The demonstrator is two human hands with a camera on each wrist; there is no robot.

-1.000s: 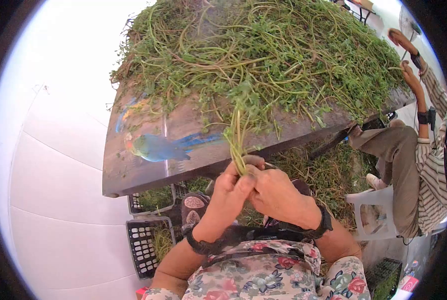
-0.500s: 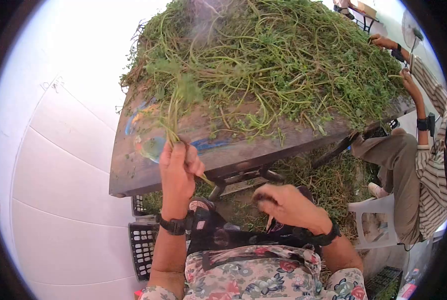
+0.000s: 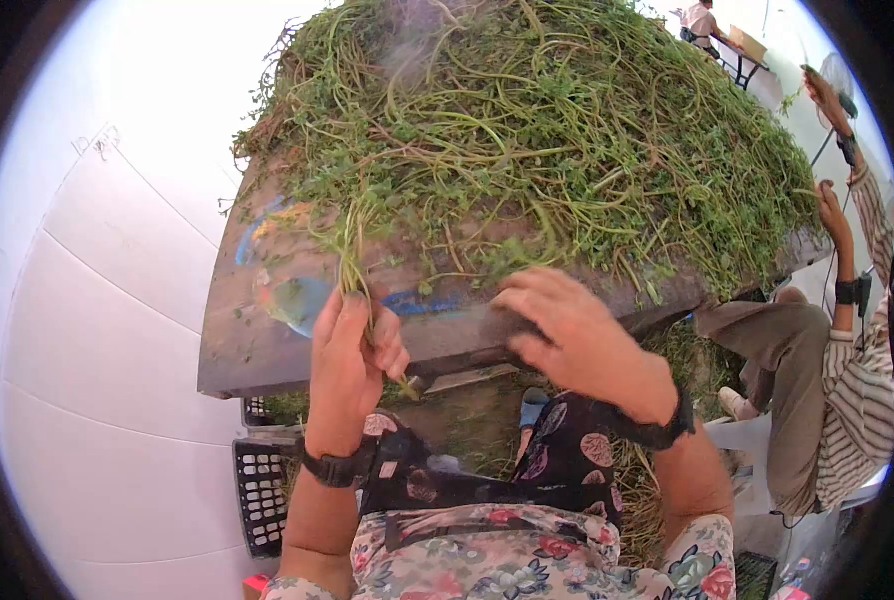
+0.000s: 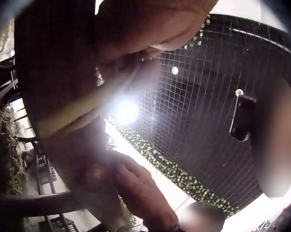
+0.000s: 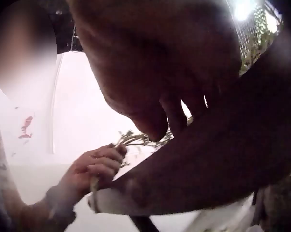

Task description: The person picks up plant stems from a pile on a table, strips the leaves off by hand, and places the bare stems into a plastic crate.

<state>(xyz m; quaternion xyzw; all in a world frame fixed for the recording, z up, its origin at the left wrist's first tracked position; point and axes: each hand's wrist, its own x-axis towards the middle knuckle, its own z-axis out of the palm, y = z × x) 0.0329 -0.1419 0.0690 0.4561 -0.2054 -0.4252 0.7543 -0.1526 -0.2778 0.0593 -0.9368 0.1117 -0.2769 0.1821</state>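
In the head view my left hand [image 3: 349,345] grips a small bunch of leafy green stems [image 3: 354,250] near the table's front edge. The leafy ends point away from me and the cut ends stick out below the fingers. From the right wrist view the same stems [image 5: 136,140] show above the left hand [image 5: 97,166]. My right hand [image 3: 592,340] holds nothing, its fingers spread and slightly bent over the table edge. Beyond both hands lies a large tangled pile of green stems [image 3: 567,150] on the dark wooden table [image 3: 242,350].
A black plastic crate [image 3: 259,495] stands at the lower left by the white wall. On the right another person in a striped shirt [image 3: 847,420] sits at the table on a white stool [image 3: 752,450]. Loose stems [image 3: 642,500] litter the floor.
My hands were together on the stems, then parted. The left carried the bunch leftward; the right moved away, then rose toward the table edge with its fingers spreading.
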